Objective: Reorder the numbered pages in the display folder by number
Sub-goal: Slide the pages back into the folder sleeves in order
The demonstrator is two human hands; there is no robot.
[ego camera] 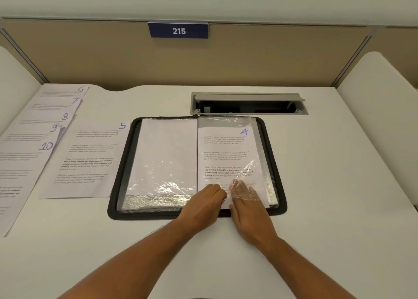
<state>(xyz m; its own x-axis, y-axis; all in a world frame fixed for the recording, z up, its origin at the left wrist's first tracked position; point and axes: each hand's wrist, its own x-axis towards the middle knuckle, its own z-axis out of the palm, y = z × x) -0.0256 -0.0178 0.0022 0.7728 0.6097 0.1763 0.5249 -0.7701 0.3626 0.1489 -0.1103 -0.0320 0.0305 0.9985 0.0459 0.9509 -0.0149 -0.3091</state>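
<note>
Both hands work at the bottom edge of the open black-bordered display folder (274,163) on the white desk (339,185).

The white printed page numbered 4 (226,154) lies in the folder's right half, partly in a clear plastic sleeve; the left hand (203,201) pinches the sleeve's lower edge; the right hand (245,205) lies flat with straight fingers slid under the plastic; page 5 (90,161) rests just left of the folder; fanned pages 6 to 10 (34,136) lie beyond.
</note>
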